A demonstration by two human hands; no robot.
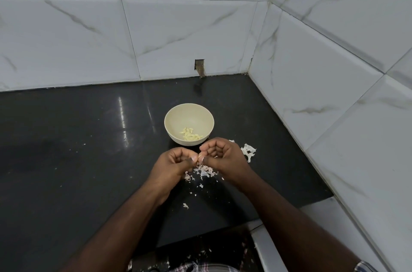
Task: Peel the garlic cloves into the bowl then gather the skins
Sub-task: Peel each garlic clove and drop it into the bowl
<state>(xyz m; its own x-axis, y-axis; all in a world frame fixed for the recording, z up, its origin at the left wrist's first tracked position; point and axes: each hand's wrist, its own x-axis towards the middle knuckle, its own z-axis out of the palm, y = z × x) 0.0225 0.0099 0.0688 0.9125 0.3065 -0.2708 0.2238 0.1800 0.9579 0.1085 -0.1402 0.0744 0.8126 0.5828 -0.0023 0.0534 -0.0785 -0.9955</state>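
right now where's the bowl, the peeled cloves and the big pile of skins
bowl [172, 116]: head view, bare inner wall on its left side
peeled cloves [190, 134]: head view, middle of the heap in the bowl
pile of skins [204, 171]: head view, centre of the pile, on the counter

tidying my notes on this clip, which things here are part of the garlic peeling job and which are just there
Part of the job:
- left hand and right hand, pinching a garlic clove between them
- bowl holding peeled cloves
- loose skins on the counter
- papery skin clump right of the hands

Just there:
- hole in the wall tile
- tiled walls
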